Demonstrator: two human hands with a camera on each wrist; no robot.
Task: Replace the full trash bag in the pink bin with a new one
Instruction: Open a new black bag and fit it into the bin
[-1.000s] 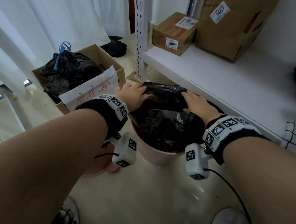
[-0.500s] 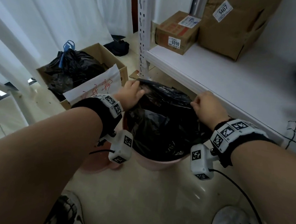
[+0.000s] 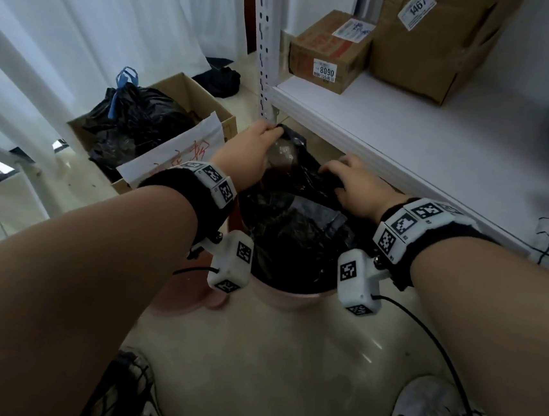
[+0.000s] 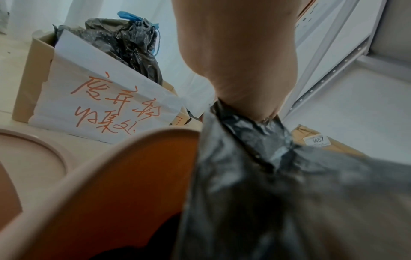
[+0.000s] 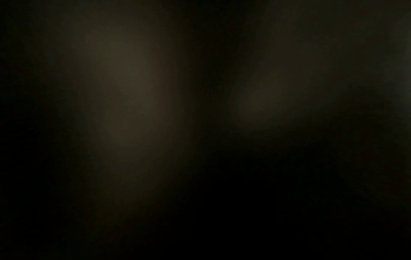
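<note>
A black trash bag (image 3: 293, 229) fills the pink bin (image 3: 286, 298) on the floor under the shelf. My left hand (image 3: 253, 148) grips the bag's upper edge at the far left and holds it lifted above the rim. My right hand (image 3: 352, 182) grips the bag's edge on the right side. In the left wrist view the bag (image 4: 278, 184) hangs from my left hand (image 4: 242, 98) over the bin's pink wall (image 4: 111, 176). The right wrist view is dark and shows nothing.
A cardboard box (image 3: 183, 98) with a tied black bag (image 3: 131, 117) and a white sign stands left of the bin. A pink lid (image 3: 184, 296) lies by the bin. The white shelf (image 3: 424, 138) with two cartons overhangs at right. My shoes are at the bottom.
Both hands have pulled the bag's edge off the bin rim and raised it; the hands have drawn closer together, gathering the top.
</note>
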